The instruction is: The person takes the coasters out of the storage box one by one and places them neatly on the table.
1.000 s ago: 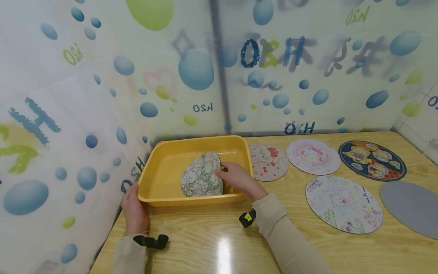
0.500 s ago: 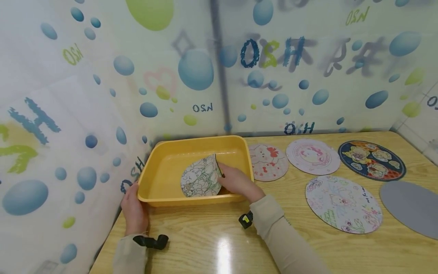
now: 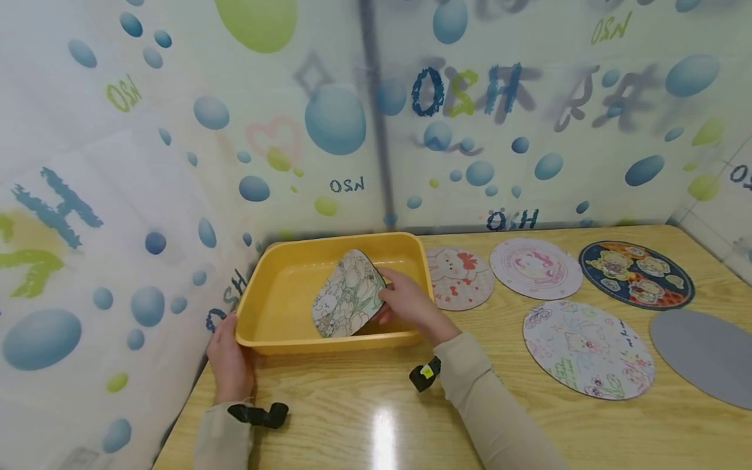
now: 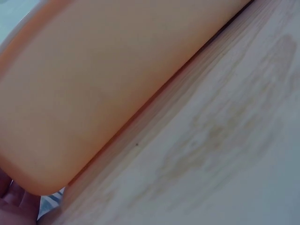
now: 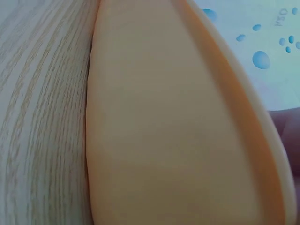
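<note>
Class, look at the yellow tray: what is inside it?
Inside the yellow tray is one drawn-on mat, tilted, gripped by the right hand. The tray floor under them is hidden.

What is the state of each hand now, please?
Left hand: grips the near left corner of the yellow tray.
Right hand: holds the green-drawn round mat, tilted up inside the tray.

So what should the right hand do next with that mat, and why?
Probably lower the mat flat and let go: the right hand holds it tilted inside the tray, while the left hand holds the tray's corner.
</note>
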Action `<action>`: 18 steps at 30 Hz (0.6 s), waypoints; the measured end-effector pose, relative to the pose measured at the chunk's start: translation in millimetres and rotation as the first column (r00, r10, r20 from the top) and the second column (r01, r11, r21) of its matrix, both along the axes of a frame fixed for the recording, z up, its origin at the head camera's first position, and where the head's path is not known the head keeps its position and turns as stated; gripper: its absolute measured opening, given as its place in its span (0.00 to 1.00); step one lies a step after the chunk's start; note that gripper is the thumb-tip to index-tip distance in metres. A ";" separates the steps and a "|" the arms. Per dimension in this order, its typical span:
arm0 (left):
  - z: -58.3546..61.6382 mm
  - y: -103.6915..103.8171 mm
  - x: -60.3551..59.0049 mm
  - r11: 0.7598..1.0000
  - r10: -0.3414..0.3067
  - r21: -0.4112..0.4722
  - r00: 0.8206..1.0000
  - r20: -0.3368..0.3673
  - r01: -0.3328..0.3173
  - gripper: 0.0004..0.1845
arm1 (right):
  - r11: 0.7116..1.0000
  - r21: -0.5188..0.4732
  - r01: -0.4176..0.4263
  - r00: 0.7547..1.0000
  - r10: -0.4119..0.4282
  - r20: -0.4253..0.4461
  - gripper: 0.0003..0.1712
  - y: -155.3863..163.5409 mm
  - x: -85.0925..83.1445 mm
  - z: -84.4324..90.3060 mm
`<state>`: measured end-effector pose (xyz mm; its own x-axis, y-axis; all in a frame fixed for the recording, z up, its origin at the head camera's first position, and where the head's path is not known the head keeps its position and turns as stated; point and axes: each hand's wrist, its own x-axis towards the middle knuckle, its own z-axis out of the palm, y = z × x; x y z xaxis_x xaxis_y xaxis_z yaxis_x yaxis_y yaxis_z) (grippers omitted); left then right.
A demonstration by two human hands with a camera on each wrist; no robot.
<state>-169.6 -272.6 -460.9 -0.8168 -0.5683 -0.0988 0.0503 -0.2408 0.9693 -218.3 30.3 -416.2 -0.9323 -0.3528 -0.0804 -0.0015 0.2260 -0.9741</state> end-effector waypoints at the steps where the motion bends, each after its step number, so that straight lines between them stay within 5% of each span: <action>1: 0.2 -0.1 -0.2 1.000 0.000 -0.007 1.000 0.001 0.000 0.25 | 1.000 -0.015 0.005 1.000 -0.005 0.007 0.28 0.2 -0.4 0.5; 18: -0.1 -0.1 -0.6 0.997 -0.050 -0.061 0.998 -0.026 0.048 0.21 | 0.966 -0.228 0.122 0.992 -0.110 0.066 0.26 4.4 -2.3 4.1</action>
